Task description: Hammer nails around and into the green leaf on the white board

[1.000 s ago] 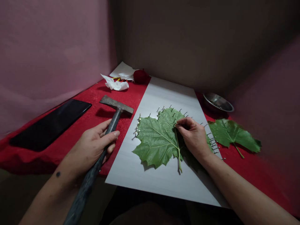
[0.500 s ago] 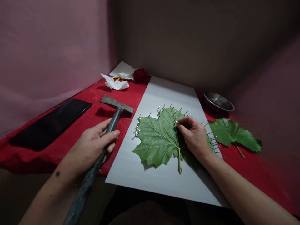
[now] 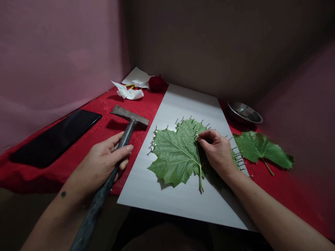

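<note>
My left hand (image 3: 106,162) is wrapped round the dark handle of a hammer (image 3: 129,116), its metal head raised over the red cloth. On a white board (image 3: 146,188) lies a large green leaf (image 3: 175,150) with its stem toward me. Several nails (image 3: 183,118) stand along the leaf's upper and side edges, and a few stand within it. My right hand (image 3: 216,146) pinches at the leaf's centre right, thumb and forefinger together by a nail head; its palm and wrist cover part of the leaf's right side.
A black tablet-like device (image 3: 56,137) rests on the red cloth (image 3: 104,130) at left. Crumpled white tissue (image 3: 129,92) and a dark red object (image 3: 157,83) sit at the back. At right are a metal bowl (image 3: 244,113) with small pieces inside and another leaf (image 3: 263,148).
</note>
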